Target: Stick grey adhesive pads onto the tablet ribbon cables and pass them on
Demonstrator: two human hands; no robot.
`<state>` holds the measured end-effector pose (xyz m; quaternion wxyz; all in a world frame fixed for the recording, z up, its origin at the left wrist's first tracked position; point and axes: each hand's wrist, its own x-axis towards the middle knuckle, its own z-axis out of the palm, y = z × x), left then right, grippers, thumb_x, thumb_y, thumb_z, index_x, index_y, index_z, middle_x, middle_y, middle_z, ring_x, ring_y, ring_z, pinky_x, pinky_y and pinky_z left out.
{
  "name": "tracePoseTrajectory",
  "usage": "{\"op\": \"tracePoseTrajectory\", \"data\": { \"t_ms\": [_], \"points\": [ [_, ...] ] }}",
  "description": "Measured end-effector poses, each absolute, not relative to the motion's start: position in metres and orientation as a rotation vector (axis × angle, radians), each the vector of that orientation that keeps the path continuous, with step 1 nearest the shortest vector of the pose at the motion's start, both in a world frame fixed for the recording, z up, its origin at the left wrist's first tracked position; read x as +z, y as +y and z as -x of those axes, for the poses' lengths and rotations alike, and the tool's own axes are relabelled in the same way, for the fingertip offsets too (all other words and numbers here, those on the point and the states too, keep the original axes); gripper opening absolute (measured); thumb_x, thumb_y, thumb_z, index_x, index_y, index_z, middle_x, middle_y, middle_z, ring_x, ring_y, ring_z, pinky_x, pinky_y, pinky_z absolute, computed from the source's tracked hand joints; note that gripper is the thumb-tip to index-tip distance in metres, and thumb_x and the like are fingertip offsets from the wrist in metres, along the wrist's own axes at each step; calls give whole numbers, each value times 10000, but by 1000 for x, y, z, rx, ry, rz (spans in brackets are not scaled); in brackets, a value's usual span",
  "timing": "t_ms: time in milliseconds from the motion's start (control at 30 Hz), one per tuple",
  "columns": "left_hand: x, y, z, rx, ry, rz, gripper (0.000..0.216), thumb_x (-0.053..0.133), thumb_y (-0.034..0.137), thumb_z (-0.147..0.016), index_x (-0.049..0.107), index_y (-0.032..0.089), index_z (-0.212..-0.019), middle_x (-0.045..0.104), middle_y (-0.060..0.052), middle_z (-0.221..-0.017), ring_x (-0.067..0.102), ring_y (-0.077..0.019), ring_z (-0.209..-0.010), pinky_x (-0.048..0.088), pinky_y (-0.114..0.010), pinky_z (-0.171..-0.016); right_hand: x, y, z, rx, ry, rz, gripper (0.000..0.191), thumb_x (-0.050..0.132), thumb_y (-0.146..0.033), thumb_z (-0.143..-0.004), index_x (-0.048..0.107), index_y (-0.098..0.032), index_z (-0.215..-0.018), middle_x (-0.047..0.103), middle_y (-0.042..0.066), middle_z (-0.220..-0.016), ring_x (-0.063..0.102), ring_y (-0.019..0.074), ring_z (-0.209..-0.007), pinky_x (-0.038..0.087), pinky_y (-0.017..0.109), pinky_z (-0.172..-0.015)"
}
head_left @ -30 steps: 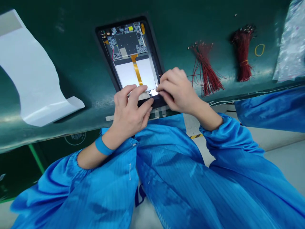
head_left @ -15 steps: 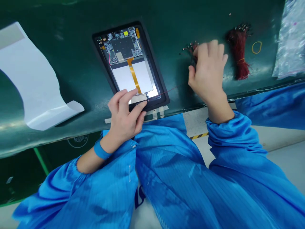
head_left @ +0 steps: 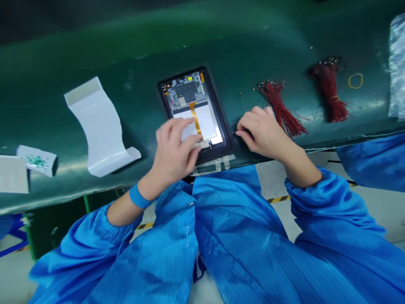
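Note:
An opened tablet (head_left: 186,113) lies tilted on the green bench, its circuit board, white battery area and orange ribbon cable showing. My left hand (head_left: 172,147) is over its lower left part, fingers spread and curved; whether the fingertips touch it I cannot tell. Just right of the tablet, my right hand (head_left: 261,131) pinches a thin wire (head_left: 232,134) that runs toward the tablet's lower right corner. Beside that hand lies a loose bundle of dark red wires (head_left: 280,105) with small dark ends, partly behind the hand.
A tied bundle of red wires (head_left: 330,90) and a yellow rubber band (head_left: 355,81) lie to the right, with a clear plastic bag (head_left: 398,67) beyond. On the left are a curled white sheet (head_left: 103,131) and a smaller piece bearing green bits (head_left: 37,160). Tape strips (head_left: 218,164) mark the bench edge.
My right hand has come off the loose wire bundle and moved left to the wire beside the tablet. My left hand's fingers have shifted slightly on the tablet. The view has swung up and left.

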<state>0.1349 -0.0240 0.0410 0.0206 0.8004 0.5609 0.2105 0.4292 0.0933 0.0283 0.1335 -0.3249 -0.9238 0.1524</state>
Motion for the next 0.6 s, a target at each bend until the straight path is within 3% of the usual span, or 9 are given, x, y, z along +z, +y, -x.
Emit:
{"op": "tracePoseTrajectory", "data": {
  "t_ms": [133,300,500,600],
  "points": [
    [55,52,-86,484,2197,-2108,193,719,348,-961,715,194,-1077,707,-95,-1157,590,-318,-1130,426,-568,-1084,22,99,-403,385,-2500,993,184,477,-271,-1055,650,-217,-1088,649,101,-1000,550,343,-1047,394,572,-1023],
    [38,129,-43,300,2338,-1911,138,802,260,-831,715,160,-869,723,-72,-966,561,-259,-988,403,-485,-1090,4,102,-373,383,-2415,915,240,430,-236,-1042,653,-218,-1130,643,108,-1085,550,348,-1116,395,588,-1060],
    [23,142,-39,236,2351,-1984,256,810,374,-839,658,176,-780,700,-65,-904,524,-272,-1097,328,-524,-1161,-7,105,-379,384,-2375,898,201,464,-201,-991,655,-218,-1049,627,102,-1020,534,326,-1060,413,575,-1035],
    [29,148,-52,25,2489,-1896,315,809,387,-857,598,192,-728,680,-57,-910,518,-264,-1151,297,-557,-1166,-6,105,-381,430,-2386,892,195,478,-191,-971,659,-216,-1039,622,105,-1023,531,331,-1065,417,578,-1035]
  ]
}}
